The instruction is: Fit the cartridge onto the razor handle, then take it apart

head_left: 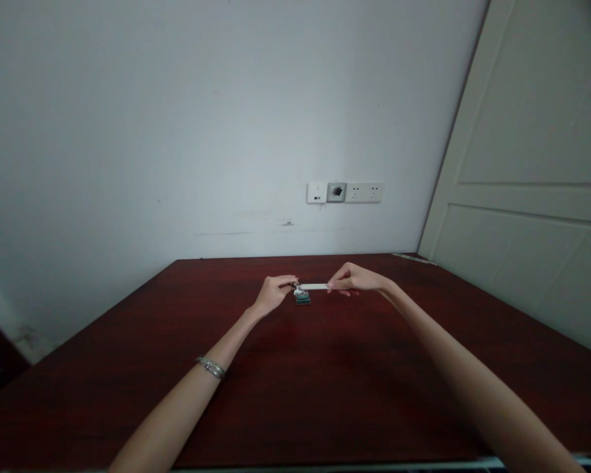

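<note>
In the head view a narrow white strip (pixel 314 286) stretches level between my two hands above the table. My right hand (pixel 350 278) pinches the strip's right end between thumb and fingers. At the left end, my left hand (pixel 274 292) is closed on a small dark and silvery fitting (pixel 295 286), too small to make out clearly. Just below that fitting is a little green, clear-edged block (pixel 303 298), close to my left fingertips. Whether the block hangs from the fitting or rests on the table, I cannot tell.
A dark red wooden table (pixel 315 381) spreads under both arms up to a white wall (pixel 177 131). Sockets (pixel 364 192) and a switch plate (pixel 317 192) are on the wall. A pale panelled door (pixel 532 184) stands at the right. A thin strip (pixel 414 259) lies at the table's far right edge.
</note>
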### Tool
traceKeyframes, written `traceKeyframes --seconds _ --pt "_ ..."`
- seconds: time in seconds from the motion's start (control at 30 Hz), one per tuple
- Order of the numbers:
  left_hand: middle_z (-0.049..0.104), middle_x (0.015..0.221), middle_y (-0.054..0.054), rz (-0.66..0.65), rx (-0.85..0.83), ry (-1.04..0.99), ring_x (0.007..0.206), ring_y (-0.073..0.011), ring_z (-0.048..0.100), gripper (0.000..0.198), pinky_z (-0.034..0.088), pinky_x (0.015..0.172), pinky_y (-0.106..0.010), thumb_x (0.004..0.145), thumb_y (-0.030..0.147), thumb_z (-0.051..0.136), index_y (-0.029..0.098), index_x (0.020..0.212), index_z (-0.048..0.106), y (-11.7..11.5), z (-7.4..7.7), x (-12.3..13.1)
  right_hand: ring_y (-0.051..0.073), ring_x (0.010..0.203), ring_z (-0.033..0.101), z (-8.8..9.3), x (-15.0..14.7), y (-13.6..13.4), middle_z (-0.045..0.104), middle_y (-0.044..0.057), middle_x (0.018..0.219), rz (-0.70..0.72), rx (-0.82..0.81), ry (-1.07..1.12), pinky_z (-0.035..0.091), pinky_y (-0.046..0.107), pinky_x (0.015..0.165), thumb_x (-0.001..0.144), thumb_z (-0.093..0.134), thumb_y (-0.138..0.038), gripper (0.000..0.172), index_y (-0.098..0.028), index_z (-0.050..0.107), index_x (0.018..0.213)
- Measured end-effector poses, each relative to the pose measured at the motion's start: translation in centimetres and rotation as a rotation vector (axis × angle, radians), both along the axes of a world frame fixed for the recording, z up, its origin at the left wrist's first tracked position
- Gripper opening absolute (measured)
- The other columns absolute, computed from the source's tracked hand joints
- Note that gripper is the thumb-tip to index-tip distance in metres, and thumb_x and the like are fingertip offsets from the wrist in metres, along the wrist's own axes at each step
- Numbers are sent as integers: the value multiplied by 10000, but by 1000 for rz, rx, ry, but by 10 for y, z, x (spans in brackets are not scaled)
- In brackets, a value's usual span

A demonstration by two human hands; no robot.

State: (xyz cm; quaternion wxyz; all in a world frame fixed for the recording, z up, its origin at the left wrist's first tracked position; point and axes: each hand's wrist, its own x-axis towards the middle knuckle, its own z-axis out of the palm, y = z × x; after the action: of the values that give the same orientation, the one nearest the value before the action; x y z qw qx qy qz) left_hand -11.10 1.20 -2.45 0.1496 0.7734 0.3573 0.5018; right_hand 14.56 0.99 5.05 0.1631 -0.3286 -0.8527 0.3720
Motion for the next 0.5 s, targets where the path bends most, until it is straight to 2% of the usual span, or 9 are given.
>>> traceKeyframes --seconds 0.13,0.33,0.5 --pt "692 942 -50 52 -20 -19 898 -184 638 216 467 879 -333 733 147 536 164 879 695 1 -1 -2 52 371 370 -1 6 1 480 -23 457 -32 26 55 263 190 359 724 562 -485 413 -104 700 807" --pt "692 942 -43 -16 -9 5 908 -181 634 203 473 864 -319 731 126 535 172 843 698 -2 2 4 52 375 383 -6 -10 -6 475 -24 461 5 5 68 262 185 360 737 549 -494 418 -109 697 806" --pt "691 947 -47 30 -28 -9 893 -183 641 212 471 869 -322 724 138 554 169 879 696 -1 2 3 49 371 370 -8 2 1 470 -24 461 -34 -10 85 250 184 352 742 546 -491 431 -97 697 827"
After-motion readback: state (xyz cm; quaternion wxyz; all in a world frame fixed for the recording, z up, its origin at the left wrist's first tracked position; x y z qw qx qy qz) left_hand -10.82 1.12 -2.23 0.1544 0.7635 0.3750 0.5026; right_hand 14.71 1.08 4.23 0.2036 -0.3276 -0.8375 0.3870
